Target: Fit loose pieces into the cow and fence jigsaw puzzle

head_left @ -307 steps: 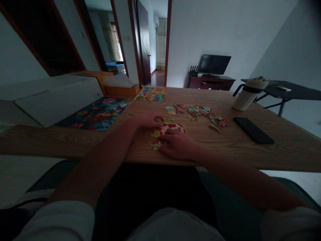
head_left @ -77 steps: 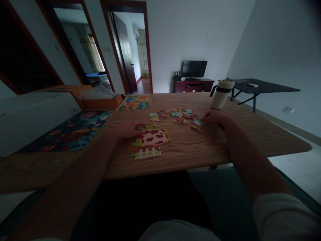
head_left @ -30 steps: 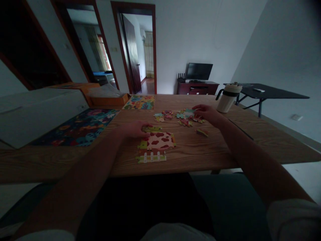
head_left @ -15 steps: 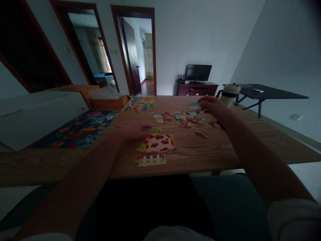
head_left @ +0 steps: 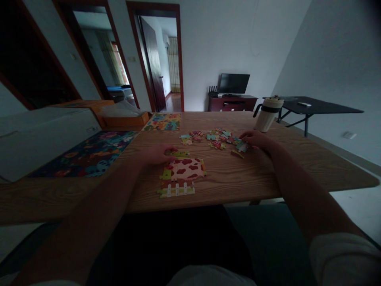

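Note:
My left hand (head_left: pixel 157 154) is at the upper left of a partly joined jigsaw puzzle (head_left: pixel 187 169) with brown spots on pink and a white fence along its near edge. Its thumb and fingers close on a yellow-green puzzle piece (head_left: pixel 182 153) at the top of that section. My right hand (head_left: pixel 255 138) pinches a pale green puzzle piece (head_left: pixel 242 147), low over the table to the right of the loose pieces (head_left: pixel 220 137). Just left of the held piece lies a yellow-green and brown piece (head_left: pixel 237 153).
A cream jug-like bottle (head_left: pixel 266 115) with a dark handle stands behind my right hand. On the left are a white box (head_left: pixel 50 139), a dark blue picture sheet (head_left: pixel 89 155), an orange tray (head_left: pixel 125 120) and a colourful picture sheet (head_left: pixel 163 122).
My right hand has come down and nearer from beside the bottle, bringing the pale green piece toward the table. My left hand stays by the puzzle. The view has shifted slightly.

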`<state>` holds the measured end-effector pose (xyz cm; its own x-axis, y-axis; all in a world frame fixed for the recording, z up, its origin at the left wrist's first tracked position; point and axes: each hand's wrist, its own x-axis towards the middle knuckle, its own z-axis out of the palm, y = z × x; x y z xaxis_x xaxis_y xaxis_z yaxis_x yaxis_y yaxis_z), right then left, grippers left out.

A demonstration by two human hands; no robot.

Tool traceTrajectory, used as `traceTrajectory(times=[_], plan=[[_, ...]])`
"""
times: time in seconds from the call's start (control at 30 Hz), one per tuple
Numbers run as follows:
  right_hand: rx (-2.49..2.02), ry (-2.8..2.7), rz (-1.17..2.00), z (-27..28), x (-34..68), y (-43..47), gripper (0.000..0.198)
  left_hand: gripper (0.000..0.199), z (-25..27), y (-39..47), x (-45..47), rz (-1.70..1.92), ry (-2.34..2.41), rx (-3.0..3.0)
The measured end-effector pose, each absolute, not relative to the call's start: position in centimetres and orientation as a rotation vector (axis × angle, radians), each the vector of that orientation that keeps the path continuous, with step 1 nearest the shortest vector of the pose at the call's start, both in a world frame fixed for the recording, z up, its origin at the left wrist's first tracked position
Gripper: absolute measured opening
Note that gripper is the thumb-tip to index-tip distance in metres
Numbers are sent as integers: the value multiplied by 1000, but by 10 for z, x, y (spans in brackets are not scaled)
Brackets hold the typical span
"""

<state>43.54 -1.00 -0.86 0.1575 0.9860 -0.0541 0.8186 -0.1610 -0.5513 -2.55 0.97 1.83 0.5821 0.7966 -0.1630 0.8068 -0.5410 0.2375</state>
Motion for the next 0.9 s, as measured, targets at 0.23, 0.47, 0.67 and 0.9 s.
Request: traceTrajectory(times=[0.23,0.47,0.67,0.9], plan=[[-2195,-1879,400,-8,432,-7,22,64,18,9,-26,-45,1327,2525],[-2185,-1959,225,-7,409,31,40,60,20,7,-26,-58,1326,2540],[-2135,-2102,314,-19,404,67,43,61,14,12,-28,-29,1287,2557],[-2161,-2121,555,-7,414,54,45,62,17,9,-26,-24,1274,2545]])
